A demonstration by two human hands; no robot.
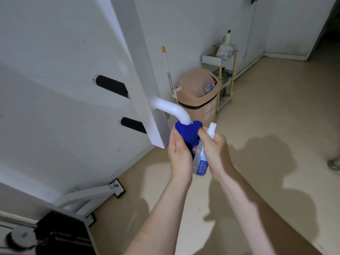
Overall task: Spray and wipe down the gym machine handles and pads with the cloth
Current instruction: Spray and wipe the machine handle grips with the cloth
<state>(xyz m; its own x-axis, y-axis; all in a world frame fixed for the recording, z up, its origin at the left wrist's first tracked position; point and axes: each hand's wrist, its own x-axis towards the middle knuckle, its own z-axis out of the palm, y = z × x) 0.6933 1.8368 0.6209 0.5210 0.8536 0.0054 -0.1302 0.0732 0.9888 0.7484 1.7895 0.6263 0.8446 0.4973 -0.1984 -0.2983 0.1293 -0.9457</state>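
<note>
Blue cloth on the white handle, wiping under way

The left hand (179, 153) grips the blue cloth (188, 132) bunched round the tip of the curved white handle (171, 108) at the upright post's (147, 70) lower end. The right hand (216, 150) clasps the spray bottle (201, 162) just beside it. The two black foam grips (133, 125) probably remain.

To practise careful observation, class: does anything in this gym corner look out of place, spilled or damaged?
One thing: a clear plastic bottle sticks out of the tan swing-lid bin, lodged in its opening instead of dropped inside. Nothing looks spilled or broken.
</note>
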